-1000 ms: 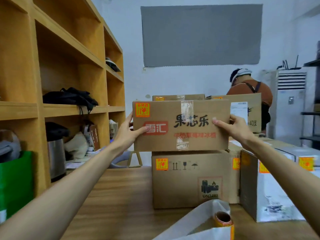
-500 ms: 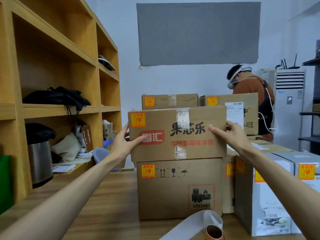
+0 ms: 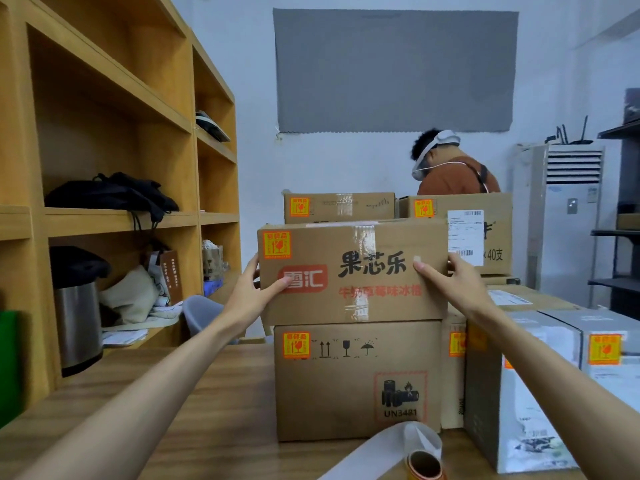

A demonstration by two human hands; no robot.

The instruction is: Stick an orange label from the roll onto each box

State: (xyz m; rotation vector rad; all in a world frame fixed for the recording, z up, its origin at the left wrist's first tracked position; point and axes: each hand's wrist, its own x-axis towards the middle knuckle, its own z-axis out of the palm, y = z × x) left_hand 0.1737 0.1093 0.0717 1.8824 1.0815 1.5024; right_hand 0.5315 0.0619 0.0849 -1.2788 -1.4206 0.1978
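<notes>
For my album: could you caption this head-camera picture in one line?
The left hand and right hand grip a labelled carton atop another labelled box; the label roll lies on the table.

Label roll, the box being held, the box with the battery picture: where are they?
Label roll [image 3: 425, 465]: head view, its cardboard core.
Held box [image 3: 353, 275]: head view, its front face.
UN3481 box [image 3: 356, 381]: head view, its front face.
</notes>
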